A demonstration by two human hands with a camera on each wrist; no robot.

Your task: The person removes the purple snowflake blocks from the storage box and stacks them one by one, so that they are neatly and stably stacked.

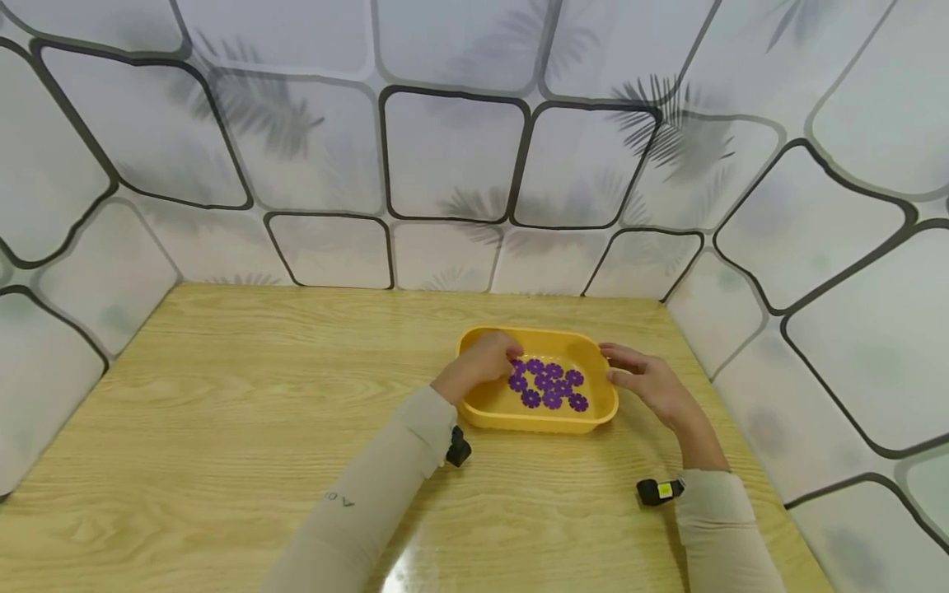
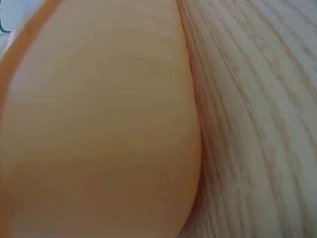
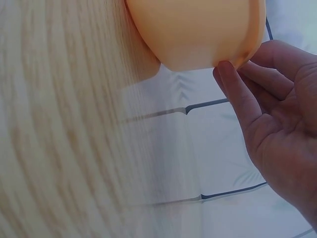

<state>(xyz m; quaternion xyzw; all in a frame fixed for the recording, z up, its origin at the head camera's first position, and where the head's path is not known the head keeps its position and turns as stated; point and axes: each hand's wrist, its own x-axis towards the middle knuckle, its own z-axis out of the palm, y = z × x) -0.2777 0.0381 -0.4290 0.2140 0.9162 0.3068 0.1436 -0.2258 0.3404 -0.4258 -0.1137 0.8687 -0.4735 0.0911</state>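
A yellow tray (image 1: 530, 422) stands on the wooden table with several purple flower-shaped pieces (image 1: 552, 399) on its floor. My left hand (image 1: 485, 359) reaches over the tray's left side, its fingers bent down beside the leftmost pieces; whether it pinches one is hidden. At the tray's right end, my right hand (image 1: 652, 385) touches the rim with its fingers and thumb. In the right wrist view the right hand (image 3: 282, 109) holds the tray's edge (image 3: 198, 34) between thumb and fingers. The left wrist view shows only the tray's outer wall (image 2: 99, 124), with no hand visible.
The wooden table (image 1: 245, 428) extends left and in front of the tray. A patterned wall covering (image 1: 460, 156) rises behind the table and along both sides. Each wrist wears a small black camera, the left one (image 1: 458, 447) near the tray's front left corner.
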